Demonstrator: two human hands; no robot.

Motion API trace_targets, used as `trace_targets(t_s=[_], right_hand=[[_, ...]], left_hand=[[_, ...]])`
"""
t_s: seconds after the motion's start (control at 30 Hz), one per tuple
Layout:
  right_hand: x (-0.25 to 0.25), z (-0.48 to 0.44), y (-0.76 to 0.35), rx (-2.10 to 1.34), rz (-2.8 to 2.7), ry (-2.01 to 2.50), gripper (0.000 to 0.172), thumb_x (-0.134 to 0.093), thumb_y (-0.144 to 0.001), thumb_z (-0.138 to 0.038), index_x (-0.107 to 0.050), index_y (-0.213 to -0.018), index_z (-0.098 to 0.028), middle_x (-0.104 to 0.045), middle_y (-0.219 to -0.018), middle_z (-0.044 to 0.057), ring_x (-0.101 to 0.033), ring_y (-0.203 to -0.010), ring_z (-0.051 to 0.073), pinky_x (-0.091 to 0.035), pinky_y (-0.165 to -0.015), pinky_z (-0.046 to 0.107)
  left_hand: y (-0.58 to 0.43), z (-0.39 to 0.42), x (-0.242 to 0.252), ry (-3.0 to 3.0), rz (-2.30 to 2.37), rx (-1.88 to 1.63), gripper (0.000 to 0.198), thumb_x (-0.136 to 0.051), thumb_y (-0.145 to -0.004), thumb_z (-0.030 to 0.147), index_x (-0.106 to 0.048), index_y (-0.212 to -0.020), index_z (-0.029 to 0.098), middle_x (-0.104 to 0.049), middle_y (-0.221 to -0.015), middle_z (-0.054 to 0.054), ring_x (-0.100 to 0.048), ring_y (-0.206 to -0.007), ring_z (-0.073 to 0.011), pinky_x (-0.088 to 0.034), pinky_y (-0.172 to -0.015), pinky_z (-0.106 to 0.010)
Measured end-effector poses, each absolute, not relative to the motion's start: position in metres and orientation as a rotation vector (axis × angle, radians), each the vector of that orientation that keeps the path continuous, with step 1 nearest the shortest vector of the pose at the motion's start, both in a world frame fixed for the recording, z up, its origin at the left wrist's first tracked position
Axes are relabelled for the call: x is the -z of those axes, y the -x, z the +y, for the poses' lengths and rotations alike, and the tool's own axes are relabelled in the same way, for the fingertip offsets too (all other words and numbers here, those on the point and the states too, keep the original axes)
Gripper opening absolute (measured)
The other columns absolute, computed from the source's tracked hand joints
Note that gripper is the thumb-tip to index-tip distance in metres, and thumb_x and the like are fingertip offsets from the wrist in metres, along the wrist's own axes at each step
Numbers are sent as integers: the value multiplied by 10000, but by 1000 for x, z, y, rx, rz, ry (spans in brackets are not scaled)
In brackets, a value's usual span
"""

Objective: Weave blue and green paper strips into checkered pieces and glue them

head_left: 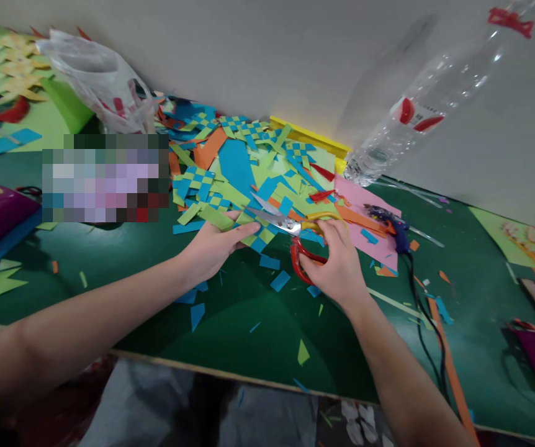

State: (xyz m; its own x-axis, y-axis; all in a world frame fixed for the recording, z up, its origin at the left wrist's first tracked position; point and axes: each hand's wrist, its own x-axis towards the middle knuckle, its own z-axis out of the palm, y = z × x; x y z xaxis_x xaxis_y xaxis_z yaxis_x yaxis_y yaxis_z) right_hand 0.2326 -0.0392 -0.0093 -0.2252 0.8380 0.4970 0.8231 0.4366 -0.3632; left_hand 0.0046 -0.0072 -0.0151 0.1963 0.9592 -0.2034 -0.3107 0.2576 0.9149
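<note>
Paper weave (264, 236) lies between left fingers (246, 232); right fingers (335, 232) grip scissors (290, 226).

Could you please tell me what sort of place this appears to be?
Probably a paper-craft workspace, perhaps in a classroom or workshop: there are open scissors in the right hand, a heap of cut and woven coloured paper, and what looks like a blue glue gun on the green table.

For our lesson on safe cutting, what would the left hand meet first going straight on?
Beyond the paper it holds, the left hand would probably meet the scissors, though depth is unclear.
</note>
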Motion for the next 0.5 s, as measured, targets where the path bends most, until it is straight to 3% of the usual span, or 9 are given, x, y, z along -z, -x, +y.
trace_targets(t_s=[0.33, 0.5], right_hand=[[11, -38, -234, -60, -2044, 1416, 411, -578, -808, -237, -485, -1202, -168, -556, -1136, 153, -556, -1105, 303, -538, -811, 455], [6, -40, -232, -81, -1921, 1446, 382, -587, -799, -258, -486, -1161, -191, -559, -1069, 123, -577, -930, 260, -524, -764, 441]], left_hand=[[-5, -8, 13, -865, 971, -1056, 253, -808, -685, 307, -685, -862, 175, -714, -871, -24, -664, -805, -153, -533, -721, -270], [-4, -8, 11, -845, 960, -1109, 252, -782, -715, 267, -674, -925, 179, -711, -911, -26, -657, -864, -166, -529, -787, -309]])
